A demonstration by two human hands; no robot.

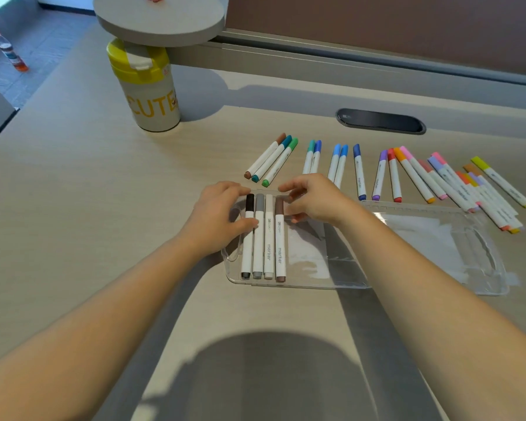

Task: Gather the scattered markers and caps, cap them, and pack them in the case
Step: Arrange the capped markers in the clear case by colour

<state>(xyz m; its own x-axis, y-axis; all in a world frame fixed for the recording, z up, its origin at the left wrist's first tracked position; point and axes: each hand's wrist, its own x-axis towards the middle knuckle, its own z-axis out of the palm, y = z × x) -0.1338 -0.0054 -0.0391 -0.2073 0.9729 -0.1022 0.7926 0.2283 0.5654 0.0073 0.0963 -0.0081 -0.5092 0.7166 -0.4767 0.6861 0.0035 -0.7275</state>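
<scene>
**Packing step under way: four markers seated, row being squared**

Clear case (301, 284) open flat on desk (104, 208), near half under the hands, second half (444, 247) lying to the right. Four capped markers in the near half, side by side, caps away from the viewer: black marker (247, 238), grey marker (258, 238), pale marker (268, 238), brown marker (279, 238). Barrels touching or nearly so, tails roughly level at the near wall.

Left hand (216, 220) resting at the left end of the case, fingers loosely curled, thumb laid against the black marker's barrel; pressing, not gripping. Right hand (313, 199) hovering just beside the brown marker's cap end, fingers bent and partly spread, nothing clearly pinched; thumb side hidden, so light contact with the cap cannot be ruled out.

Judged: capping appears done, no loose caps seen; packing barely begun. Remaining markers out on the desk beyond the case: trio (271, 158) at a slant, blue group (331, 162), and a crowded warm-coloured fan (456, 183) at the right, some overlapping.

Next move, as judged: nudge the four snug against the left wall, then fetch the nearest trio. Calls for keeping caps pointing the same way and laying each barrel flush to the brown one. Risk: round barrels rolling out of line.
</scene>
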